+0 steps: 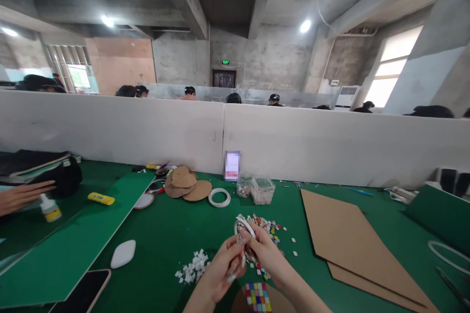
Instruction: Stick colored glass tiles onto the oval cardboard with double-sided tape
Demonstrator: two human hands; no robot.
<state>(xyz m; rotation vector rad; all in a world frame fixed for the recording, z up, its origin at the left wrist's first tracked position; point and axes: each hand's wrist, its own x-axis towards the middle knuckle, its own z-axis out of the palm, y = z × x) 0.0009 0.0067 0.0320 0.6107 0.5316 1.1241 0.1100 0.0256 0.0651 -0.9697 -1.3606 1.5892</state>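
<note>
My left hand [229, 260] and my right hand [263, 247] meet at the middle of the bench, fingers pinched together. Between them is a white roll of tape [250, 227], held by its ring. A short strip seems to hang below the left fingers, but the fingers partly cover it. Beneath and behind the hands lies a scatter of coloured mosaic tiles [270, 227]. Nearest to me is a round cardboard piece [281, 298] bearing a block of coloured tiles [258, 296] in rows. Left of my hands sits a heap of small white pieces [193, 268].
Another white tape roll [219, 197], a clear tile box [263, 190] and stacked cardboard pieces [198, 190] stand farther back. Cardboard sheets [348, 230] lie right. Leftward are a green board [73, 249], a white case [123, 254], a phone [82, 293] and a co-worker's hand [25, 198].
</note>
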